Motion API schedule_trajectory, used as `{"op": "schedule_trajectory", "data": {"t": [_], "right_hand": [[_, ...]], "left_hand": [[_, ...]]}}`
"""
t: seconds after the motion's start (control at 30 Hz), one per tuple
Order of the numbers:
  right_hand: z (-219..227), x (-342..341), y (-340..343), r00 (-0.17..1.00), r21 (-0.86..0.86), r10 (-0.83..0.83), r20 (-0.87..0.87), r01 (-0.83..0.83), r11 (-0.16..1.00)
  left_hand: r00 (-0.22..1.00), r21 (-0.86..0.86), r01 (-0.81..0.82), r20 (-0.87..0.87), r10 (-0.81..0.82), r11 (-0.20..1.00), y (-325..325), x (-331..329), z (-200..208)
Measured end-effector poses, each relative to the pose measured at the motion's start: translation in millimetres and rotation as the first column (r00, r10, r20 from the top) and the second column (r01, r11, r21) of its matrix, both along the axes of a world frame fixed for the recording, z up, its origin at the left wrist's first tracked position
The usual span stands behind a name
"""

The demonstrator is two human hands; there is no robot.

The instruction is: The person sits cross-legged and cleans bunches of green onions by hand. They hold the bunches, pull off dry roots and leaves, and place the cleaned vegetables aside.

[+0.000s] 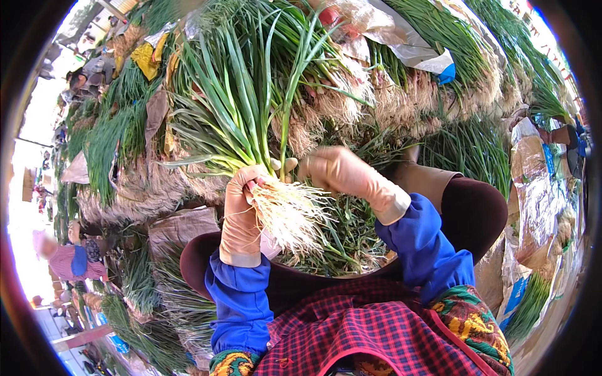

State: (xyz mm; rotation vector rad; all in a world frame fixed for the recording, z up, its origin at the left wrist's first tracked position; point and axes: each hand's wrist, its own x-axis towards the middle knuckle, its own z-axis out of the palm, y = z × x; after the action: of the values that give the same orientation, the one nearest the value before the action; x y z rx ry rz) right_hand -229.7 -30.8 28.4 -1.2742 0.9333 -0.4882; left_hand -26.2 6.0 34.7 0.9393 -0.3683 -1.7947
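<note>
My left hand (243, 203), in a tan glove, is closed round a bunch of green onions (241, 119) near their bases. The long green leaves fan upward and away from me, while the pale, stringy roots (291, 213) hang toward my right. One stalk (287, 122) stands a little apart on the bunch's right side, by the left fingertips. Close to it is my right hand (338, 172), also gloved; motion smears its fingers, so their state and anything in them cannot be made out.
Heaped green onions (338, 81) lie just beyond my hands, with more bundles (439, 37) at the far right and left. Loose leaves and trimmings (351, 232) cover the ground between my knees. Plastic sheeting (536, 188) lies at right. Another person (78, 260) is at the left.
</note>
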Motion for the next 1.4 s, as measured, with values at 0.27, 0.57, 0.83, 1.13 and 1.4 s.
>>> {"op": "schedule_trajectory", "data": {"t": [0.27,0.57,0.83,1.13,1.4], "right_hand": [[-10.8,53.7,-20.0,0.874,-0.609,-0.451,-0.182,0.26,0.749],[-32.8,50.9,-23.2,0.415,0.518,-0.719,0.557,0.502,0.692],[-70.6,17.1,-21.3,0.868,-0.625,-0.325,-0.376,0.022,0.781],[5.5,91.7,-105.5,0.744,-0.688,-0.54,-0.393,0.152,0.71],[-7.3,-49.6,-158.1,0.266,0.356,-0.691,0.672,0.702,0.617]], "left_hand": [[0.994,0.07,-0.111,0.008,0.111,0.991,-5.6,2.3,-7.1],[0.949,-0.144,-0.006,-0.312,-0.04,0.99,8.0,-12.3,13.4],[0.879,-0.159,0.058,-0.459,-0.126,0.986,0.0,-0.7,8.3],[0.889,-0.216,0.057,-0.433,-0.148,0.975,2.9,7.5,15.5],[0.81,-0.267,0.091,-0.54,-0.227,0.959,-2.2,17.8,10.2]]}}
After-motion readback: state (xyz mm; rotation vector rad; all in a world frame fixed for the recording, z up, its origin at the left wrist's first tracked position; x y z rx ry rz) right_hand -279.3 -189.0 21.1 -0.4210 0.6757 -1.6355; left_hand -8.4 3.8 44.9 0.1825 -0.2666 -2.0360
